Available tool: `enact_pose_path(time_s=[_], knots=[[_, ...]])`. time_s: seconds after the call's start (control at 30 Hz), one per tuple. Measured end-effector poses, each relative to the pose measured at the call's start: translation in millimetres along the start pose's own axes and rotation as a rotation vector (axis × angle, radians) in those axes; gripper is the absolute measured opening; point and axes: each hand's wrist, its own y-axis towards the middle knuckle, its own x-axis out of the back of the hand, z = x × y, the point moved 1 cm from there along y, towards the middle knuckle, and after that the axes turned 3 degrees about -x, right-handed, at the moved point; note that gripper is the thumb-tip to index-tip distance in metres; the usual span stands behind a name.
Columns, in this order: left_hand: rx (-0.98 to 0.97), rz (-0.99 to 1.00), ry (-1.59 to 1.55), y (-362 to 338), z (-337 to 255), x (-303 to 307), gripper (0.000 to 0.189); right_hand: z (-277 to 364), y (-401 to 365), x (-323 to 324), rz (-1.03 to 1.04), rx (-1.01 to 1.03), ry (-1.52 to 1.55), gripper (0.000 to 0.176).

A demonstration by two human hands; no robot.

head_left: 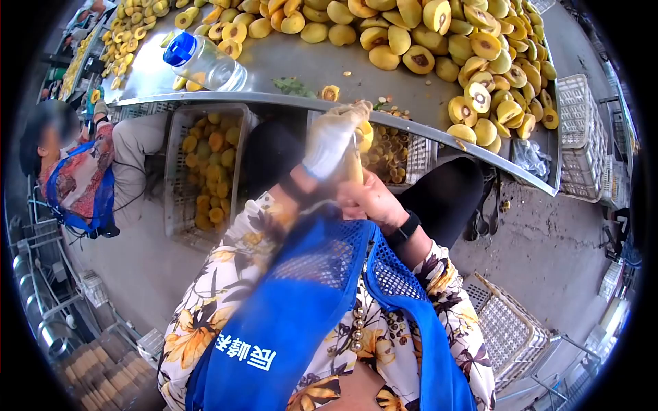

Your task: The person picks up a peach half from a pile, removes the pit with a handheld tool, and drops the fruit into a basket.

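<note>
My left hand [331, 140], in a white glove, is closed around a yellow peach [366, 136] just off the table's front edge. My right hand [373, 200] is bare and wrapped round a tan-handled tool [354, 166]. The tool's thin metal end points up against the peach, its tip hidden by fruit and glove. Below my hands stands a crate [421, 159] of cut peach pieces, partly covered by my right arm. A single peach half [330, 92] lies on the metal table [274, 104] close to my gloved fingers.
Halved peaches [483, 48] are heaped along the table. A clear bottle with a blue cap [205, 63] lies there too. A crate of peaches [173, 175] stands left, near a seated person [75, 164]. White baskets [510, 329] and a plastic bag [529, 159] are at right.
</note>
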Motion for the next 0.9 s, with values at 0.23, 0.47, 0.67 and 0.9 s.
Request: enact_pose_path(time_s=[0.23, 0.47, 0.67, 0.9], knots=[[0.093, -0.198, -0.284, 11, -31, 112, 0.044, 8, -8, 2, 0.022, 0.098, -0.422, 0.018], [-0.816, -0.402, 1.703, 14, -104, 122, 0.024, -3, 13, 47, -0.469, 0.331, -1.073, 0.044], [-1.14, 0.324, 2.022, 118, -69, -50, 0.035, 7, -5, 59, -0.633, 0.422, -0.927, 0.029], [-0.786, 0.205, 2.424, 159, -22, -111, 0.038, -7, -42, 76, -0.711, 0.389, -0.69, 0.027]])
